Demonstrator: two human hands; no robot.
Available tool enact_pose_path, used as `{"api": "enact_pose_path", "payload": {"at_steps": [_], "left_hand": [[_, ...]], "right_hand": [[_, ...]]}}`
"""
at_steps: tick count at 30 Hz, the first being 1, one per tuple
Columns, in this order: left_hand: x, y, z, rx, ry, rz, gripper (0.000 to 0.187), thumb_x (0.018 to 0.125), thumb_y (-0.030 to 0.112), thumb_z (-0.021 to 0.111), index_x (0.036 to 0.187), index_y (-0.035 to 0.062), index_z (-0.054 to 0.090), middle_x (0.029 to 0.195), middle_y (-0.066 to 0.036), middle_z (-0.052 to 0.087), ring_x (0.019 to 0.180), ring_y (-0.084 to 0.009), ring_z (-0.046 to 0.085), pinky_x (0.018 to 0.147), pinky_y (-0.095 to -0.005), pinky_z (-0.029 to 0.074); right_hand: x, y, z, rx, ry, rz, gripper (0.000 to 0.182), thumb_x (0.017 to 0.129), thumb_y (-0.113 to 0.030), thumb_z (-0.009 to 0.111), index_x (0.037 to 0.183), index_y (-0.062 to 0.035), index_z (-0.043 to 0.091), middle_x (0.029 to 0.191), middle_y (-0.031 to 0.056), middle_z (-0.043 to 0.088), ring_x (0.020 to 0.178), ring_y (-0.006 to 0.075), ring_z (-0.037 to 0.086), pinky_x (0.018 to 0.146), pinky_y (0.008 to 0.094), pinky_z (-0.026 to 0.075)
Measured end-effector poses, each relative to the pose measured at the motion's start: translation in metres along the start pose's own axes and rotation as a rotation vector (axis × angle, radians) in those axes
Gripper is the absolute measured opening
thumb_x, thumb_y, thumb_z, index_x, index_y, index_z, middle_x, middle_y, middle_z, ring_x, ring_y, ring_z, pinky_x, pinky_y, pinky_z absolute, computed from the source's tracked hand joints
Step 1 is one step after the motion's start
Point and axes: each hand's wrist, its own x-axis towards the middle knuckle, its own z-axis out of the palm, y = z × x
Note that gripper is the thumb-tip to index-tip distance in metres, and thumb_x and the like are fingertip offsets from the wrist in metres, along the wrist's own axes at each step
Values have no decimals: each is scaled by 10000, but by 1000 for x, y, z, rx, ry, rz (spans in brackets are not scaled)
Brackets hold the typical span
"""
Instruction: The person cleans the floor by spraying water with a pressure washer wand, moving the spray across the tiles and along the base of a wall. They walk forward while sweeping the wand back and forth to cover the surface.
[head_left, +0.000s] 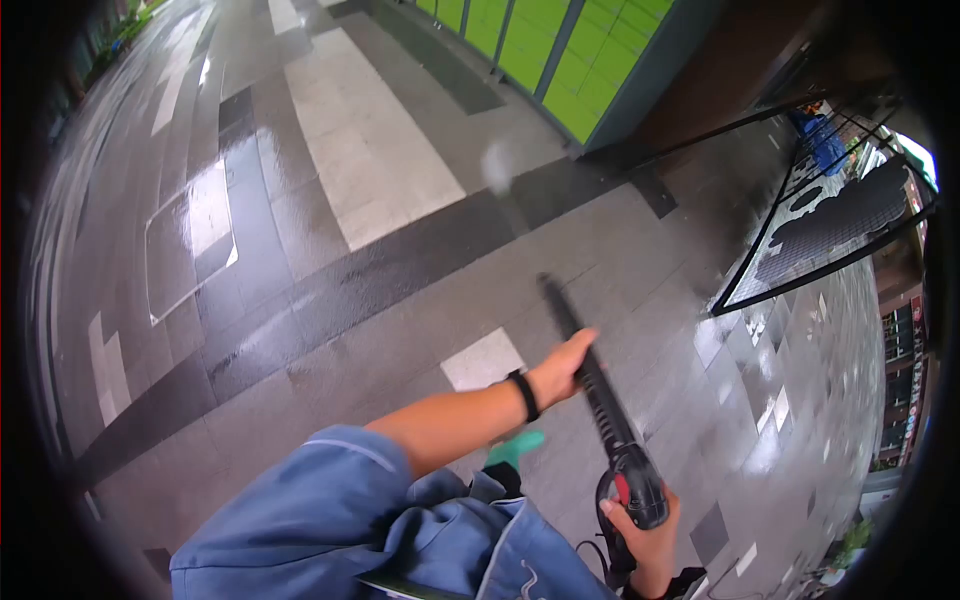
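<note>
A long black spray gun (615, 430) with a red part near its grip runs diagonally through the lower middle of the view, its nozzle end up and to the left. My left hand (562, 372), with a black band at the wrist, is wrapped round the barrel. Lower down, my right hand (648, 535) holds the rear grip beside the red part. Faint spray shows on the wet paving (510, 210) beyond the nozzle.
Green lockers (580, 60) stand at the top. A black-framed mesh panel (830, 225) is at the right, with a blue object (825, 145) behind it. A green shoe (515, 447) shows below my left forearm. A thin black cable (590, 548) hangs near the grip.
</note>
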Motion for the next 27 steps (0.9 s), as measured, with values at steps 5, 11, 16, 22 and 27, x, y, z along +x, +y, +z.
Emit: {"api": "enact_pose_path", "payload": {"at_steps": [5, 11, 16, 22, 27], "left_hand": [[-8, -23, -62, -207, 243, 62, 271, 831, 285, 405, 916, 29, 433, 825, -114, 511, 769, -262, 530, 753, -435, 452], [9, -54, -87, 80, 251, 61, 297, 800, 280, 442, 922, 13, 391, 851, -112, 511, 818, -248, 519, 783, -366, 424], [103, -49, 23, -65, 476, -124, 245, 788, 290, 414, 815, 49, 444, 851, -121, 506, 800, -268, 527, 765, -446, 432], [200, -56, 158, 119, 205, -183, 284, 742, 265, 580, 794, 15, 456, 652, -99, 479, 547, -236, 537, 523, -382, 488], [197, -25, 264, 184, -37, -42, 300, 750, 260, 591, 866, 45, 417, 671, -58, 458, 546, -185, 527, 510, -329, 482]], "right_hand": [[118, 41, -74, -11, -561, 97, 410, 569, -179, 778, 890, -2, 594, 708, 17, 588, 616, 61, 517, 553, 197, 416], [199, 35, -108, -21, -849, 147, 377, 593, -173, 759, 895, -15, 599, 704, 15, 596, 556, 63, 494, 521, 196, 394], [204, 8, -166, 48, -493, 139, 384, 538, -160, 776, 848, -14, 604, 657, 16, 580, 546, 93, 526, 512, 216, 413], [177, 13, -177, -92, 11, 14, 235, 708, -82, 662, 898, 25, 575, 738, 50, 576, 632, 112, 511, 562, 268, 430], [200, -31, -189, -61, 175, 43, 228, 708, -68, 659, 900, 24, 576, 741, 49, 578, 637, 115, 515, 567, 267, 432]]}}
